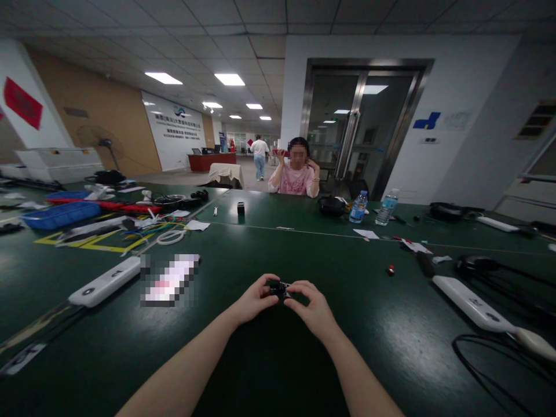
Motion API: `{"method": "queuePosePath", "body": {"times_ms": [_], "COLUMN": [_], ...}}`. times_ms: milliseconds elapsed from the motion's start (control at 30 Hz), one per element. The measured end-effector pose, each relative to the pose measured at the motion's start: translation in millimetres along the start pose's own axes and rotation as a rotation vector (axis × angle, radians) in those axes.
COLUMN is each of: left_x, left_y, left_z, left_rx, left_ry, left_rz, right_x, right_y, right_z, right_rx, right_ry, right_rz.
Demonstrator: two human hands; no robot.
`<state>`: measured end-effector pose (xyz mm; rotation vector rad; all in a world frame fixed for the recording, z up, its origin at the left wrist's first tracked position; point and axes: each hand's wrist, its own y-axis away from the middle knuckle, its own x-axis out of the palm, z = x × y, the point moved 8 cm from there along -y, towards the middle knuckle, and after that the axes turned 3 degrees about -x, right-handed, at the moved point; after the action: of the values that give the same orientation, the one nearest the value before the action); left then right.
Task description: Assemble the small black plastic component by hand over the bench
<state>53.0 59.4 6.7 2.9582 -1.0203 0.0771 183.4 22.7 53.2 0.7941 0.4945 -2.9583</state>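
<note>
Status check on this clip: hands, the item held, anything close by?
Left hand and right hand both pinching a small black part above the green table. Nothing between them; white bar lies well left.

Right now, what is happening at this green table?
A person holds a small black part over the green table with both hands: the left hand and the right hand pinch it between the fingertips. What the part is cannot be told. White power strips lie to either side. Across the table another person in a pink shirt sits with hands raised, near two water bottles.
</note>
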Motion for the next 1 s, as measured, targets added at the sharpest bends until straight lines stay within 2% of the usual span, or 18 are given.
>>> {"method": "queuePosePath", "body": {"times_ms": [100,200,400,600,767,1000], "left_x": [2.0,2.7,3.0,6.8,4.8,0.2], "left_y": [0.8,1.3,1.2,1.5,0.3,0.9], "left_z": [-2.1,-1.9,1.8,-2.3,-2.5,-0.9], "left_rx": [0.005,-0.001,-0.028,-0.002,0.007,-0.002], "left_ry": [-0.017,-0.026,-0.021,-0.045,-0.01,0.043], "left_rz": [0.014,0.017,0.012,0.043,0.039,0.003], "right_x": [4.4,6.3,4.1,11.0,14.6,14.4], "right_y": [-1.0,-2.3,-1.1,-1.4,-2.9,-0.6], "right_z": [4.8,4.1,-1.0,-5.7,-11.6,-4.7], "right_rx": [-0.02,-0.025,-0.006,0.007,0.009,-0.004], "right_ry": [0.085,0.134,0.092,0.093,0.025,-0.13], "right_rz": [-0.039,-0.026,0.038,0.059,0.007,0.047]}}
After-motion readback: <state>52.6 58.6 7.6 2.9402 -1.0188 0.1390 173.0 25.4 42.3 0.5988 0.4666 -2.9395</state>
